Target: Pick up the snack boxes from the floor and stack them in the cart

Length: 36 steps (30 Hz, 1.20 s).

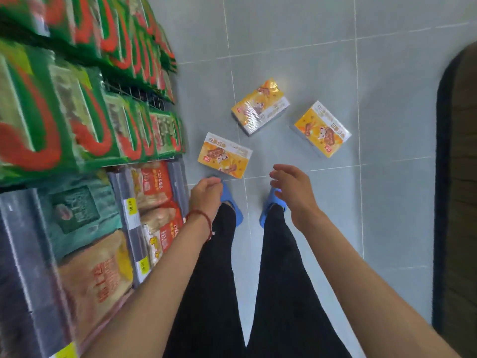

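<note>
Three yellow-orange snack boxes lie flat on the grey tiled floor: the near left box (224, 155) just ahead of my feet, the middle box (259, 107) farther off, the right box (322, 129) beside it. My left hand (206, 195) hangs above my left slipper, fingers loosely curled, holding nothing. Over my right slipper, my right hand (293, 187) is spread with relaxed fingers, empty too. Both hands are short of the boxes. No cart shows in this view.
Store shelves (85, 125) packed with green and orange snack packs line the left side, close to my left arm. A dark rounded object (456, 177) stands along the right edge. My legs and blue slippers (271, 205) stand on the tiles.
</note>
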Motion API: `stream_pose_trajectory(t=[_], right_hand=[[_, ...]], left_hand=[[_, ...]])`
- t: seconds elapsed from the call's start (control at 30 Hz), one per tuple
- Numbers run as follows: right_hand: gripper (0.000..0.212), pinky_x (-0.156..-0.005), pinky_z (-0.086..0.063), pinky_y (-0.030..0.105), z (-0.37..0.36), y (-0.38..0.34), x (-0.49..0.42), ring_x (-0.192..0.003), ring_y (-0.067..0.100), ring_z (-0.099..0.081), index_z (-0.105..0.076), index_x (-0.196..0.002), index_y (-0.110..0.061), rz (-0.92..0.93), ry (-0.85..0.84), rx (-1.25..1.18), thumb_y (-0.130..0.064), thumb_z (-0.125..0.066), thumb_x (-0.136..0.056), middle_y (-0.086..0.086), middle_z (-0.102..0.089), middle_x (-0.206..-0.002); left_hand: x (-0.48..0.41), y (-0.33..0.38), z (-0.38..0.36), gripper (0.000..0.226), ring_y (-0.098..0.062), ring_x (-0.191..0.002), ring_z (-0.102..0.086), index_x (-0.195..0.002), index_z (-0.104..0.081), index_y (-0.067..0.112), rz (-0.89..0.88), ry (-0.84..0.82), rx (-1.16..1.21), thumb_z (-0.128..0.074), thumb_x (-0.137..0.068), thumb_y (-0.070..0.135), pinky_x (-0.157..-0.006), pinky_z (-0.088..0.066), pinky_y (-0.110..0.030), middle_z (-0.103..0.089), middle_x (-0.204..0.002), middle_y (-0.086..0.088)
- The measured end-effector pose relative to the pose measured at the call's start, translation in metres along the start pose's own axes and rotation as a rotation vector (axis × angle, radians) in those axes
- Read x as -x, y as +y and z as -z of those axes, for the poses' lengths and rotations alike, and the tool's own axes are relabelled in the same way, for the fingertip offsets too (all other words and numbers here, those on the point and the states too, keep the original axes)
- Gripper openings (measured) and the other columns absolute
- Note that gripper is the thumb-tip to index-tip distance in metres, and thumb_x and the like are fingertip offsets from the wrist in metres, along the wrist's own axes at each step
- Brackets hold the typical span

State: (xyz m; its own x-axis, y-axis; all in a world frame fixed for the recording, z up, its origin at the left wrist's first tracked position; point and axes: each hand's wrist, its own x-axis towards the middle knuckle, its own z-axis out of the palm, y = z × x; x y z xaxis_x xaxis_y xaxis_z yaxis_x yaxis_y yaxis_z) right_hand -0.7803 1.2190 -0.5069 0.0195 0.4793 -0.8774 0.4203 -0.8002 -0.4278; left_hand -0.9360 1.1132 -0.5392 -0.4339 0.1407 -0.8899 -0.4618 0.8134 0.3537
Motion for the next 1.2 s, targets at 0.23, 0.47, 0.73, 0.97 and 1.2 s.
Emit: stream_pose_trajectory(t=[0.23,0.47,0.73,0.97,1.2], right_hand=[[0.031,-0.087,-0.053,0.031,-0.062,0.065,-0.117,-0.106,0.022,-0.068,-0.063,-0.131,-0.011,-0.123,0.016,-0.023,-0.013,-0.057,-0.101,0.004,-0.069,-0.112],[0.046,-0.102,-0.054,0.046,-0.119,0.121,-0.25,-0.112,0.025,-0.065,-0.061,-0.118,-0.023,-0.171,0.049,-0.029,-0.034,-0.061,-0.073,0.007,-0.069,-0.123],[0.063,-0.098,-0.043,0.033,-0.169,0.192,-0.368,-0.12,0.02,-0.054,-0.044,-0.15,-0.013,-0.167,0.07,0.098,-0.021,-0.07,-0.093,0.005,-0.053,-0.144],[0.084,-0.09,-0.058,0.024,-0.19,0.232,-0.403,-0.111,0.002,-0.065,-0.034,-0.149,-0.024,-0.056,-0.147,0.04,-0.017,-0.086,-0.083,-0.01,-0.062,-0.132],[0.078,-0.087,-0.048,0.018,-0.174,0.221,-0.382,-0.118,-0.001,-0.059,-0.031,-0.152,-0.025,0.059,-0.209,0.106,-0.022,-0.079,-0.091,-0.012,-0.057,-0.136]], left_hand=[[-0.144,-0.031,-0.012,0.026,-0.027,-0.102,-0.064,-0.08,-0.059,0.026,0.09,0.062,-0.09,-0.058,-0.057,0.037,-0.1,-0.052,-0.047,-0.067,-0.096,-0.007],[-0.305,-0.065,-0.032,0.035,-0.01,-0.077,-0.067,-0.123,-0.053,0.006,0.049,0.131,-0.2,-0.062,-0.095,0.025,-0.059,-0.049,-0.023,-0.061,-0.108,-0.012],[-0.441,-0.096,-0.049,0.079,-0.027,-0.137,-0.045,-0.15,-0.037,0.011,-0.079,0.225,-0.287,-0.068,-0.087,0.046,-0.112,-0.037,-0.035,-0.039,-0.154,-0.01],[-0.485,-0.119,-0.045,0.044,-0.015,-0.094,-0.071,-0.11,-0.063,0.022,-0.169,0.157,-0.319,-0.085,-0.075,0.037,-0.081,-0.057,-0.03,-0.073,-0.105,0.004],[-0.445,-0.1,-0.036,0.055,-0.01,-0.085,-0.068,-0.109,-0.065,0.016,-0.18,0.231,-0.33,-0.089,-0.07,0.045,-0.069,-0.052,-0.024,-0.072,-0.1,0.005]])
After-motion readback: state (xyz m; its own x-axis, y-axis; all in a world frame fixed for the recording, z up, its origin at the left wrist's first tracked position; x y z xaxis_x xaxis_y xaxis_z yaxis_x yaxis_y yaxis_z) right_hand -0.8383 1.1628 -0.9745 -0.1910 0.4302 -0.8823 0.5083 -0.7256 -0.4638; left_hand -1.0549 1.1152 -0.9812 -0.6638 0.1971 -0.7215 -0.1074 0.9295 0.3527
